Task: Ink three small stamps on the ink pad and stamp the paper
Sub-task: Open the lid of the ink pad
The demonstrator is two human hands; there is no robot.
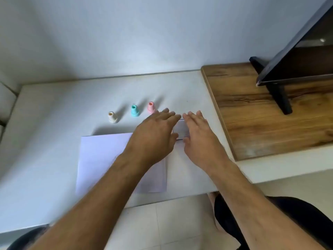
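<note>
Stamps: cream plastic stamp [112, 117], teal plastic stamp [135, 110], pink plastic stamp [151, 107] stand untouched, far left
Paper: white sheet [102, 159] near, on white tabletop [45, 141]
Left hand [155, 134]: fingers straight, holding nothing
Ink pad: small flat grey case [181, 129], lid seemingly shut, contents hidden; steady its base, lift the lid squarely
Right hand [200, 139]: loose grip, empty

Both my forearms reach forward and converge. My left hand [155, 134] lies palm down, fingers [169, 114] straight and together. My right hand [200, 139] sits just beside it, palm down, fingers extended, thumb tucked inward.
</note>
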